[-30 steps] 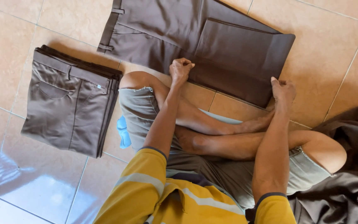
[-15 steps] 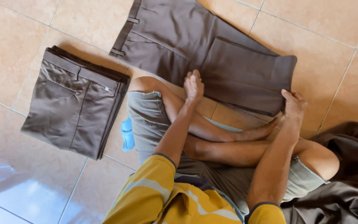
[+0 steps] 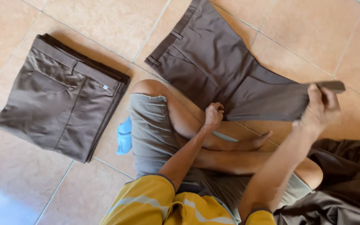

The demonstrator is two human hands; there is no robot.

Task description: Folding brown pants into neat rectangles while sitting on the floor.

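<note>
Brown trousers point(image 3: 213, 62) lie half folded on the tiled floor in front of my crossed legs. My right hand point(image 3: 321, 106) grips the folded leg end at the right and lifts it off the floor. My left hand point(image 3: 213, 115) is closed on the near edge of the same trousers, just beyond my left knee. I sit cross-legged in grey shorts and a yellow shirt.
A stack of folded brown trousers point(image 3: 59, 98) lies on the floor at the left. A heap of dark brown cloth point(image 3: 346, 183) sits by my right knee. A small blue object point(image 3: 124, 135) shows beside my left thigh. Beige tiles point(image 3: 313, 33) surround everything.
My right hand has raised the trousers' right end off the floor. My left hand closed on the near edge. The view has shifted down and closer.
</note>
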